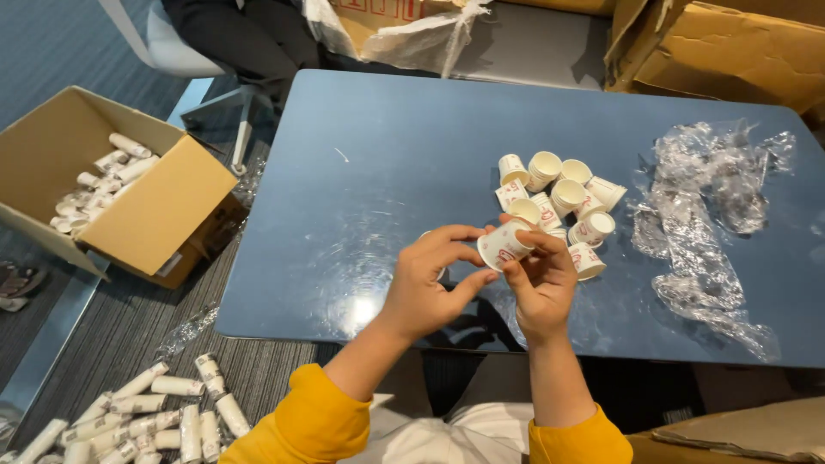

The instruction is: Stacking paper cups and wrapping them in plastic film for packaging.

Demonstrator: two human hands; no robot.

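Paper-thin, the small white printed cup (503,245) at frame centre looks light and crushable; right hand (543,279) pinches its rim and base, left hand (430,279) closes on its bottom.

Head cam, single view, steep downward look.
Close above the dark blue glossy surface (387,155), facing its far edge; floor w/ open brown cardboard box (163,210) at left.

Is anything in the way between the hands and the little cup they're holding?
No. The right hand already grips the small white paper cup, and the left hand touches it too. The loose cups lie behind it on the blue table, not between.
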